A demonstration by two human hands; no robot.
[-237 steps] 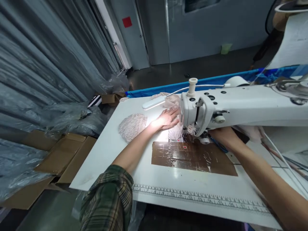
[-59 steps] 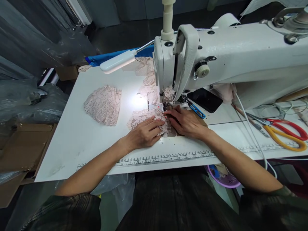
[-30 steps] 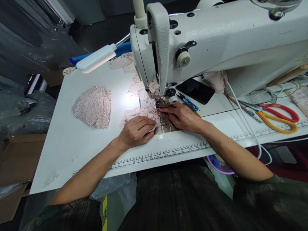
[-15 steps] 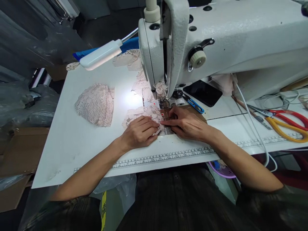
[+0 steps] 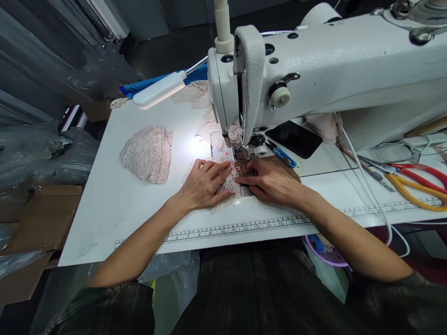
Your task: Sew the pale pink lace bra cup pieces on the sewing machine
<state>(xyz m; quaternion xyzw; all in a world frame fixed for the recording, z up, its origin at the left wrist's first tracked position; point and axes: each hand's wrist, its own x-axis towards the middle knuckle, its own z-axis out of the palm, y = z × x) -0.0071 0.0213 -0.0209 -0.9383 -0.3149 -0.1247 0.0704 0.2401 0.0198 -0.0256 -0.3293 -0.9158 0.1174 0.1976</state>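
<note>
A pale pink lace piece [image 5: 225, 197] lies on the white table in front of the presser foot [image 5: 240, 152] of a white sewing machine [image 5: 314, 79]. My left hand [image 5: 204, 184] rests flat on the lace, fingers stretched toward the needle. My right hand [image 5: 268, 180] presses on the lace's right edge just before the foot, fingers extended and close together. Both hands hold the fabric down rather than gripping it.
A stack of lace cups [image 5: 148, 152] sits to the left, more lace [image 5: 206, 128] behind the needle. A lamp [image 5: 159, 89] lights the spot. Blue snips [image 5: 281, 154], a black phone [image 5: 295, 138] and red and yellow scissors [image 5: 417, 181] lie right. A ruler strip [image 5: 244, 228] lines the table's front edge.
The lace has shifted toward me, its lower edge now showing below my left hand. My left hand's fingers have stretched out flatter. The view has tilted slightly.
</note>
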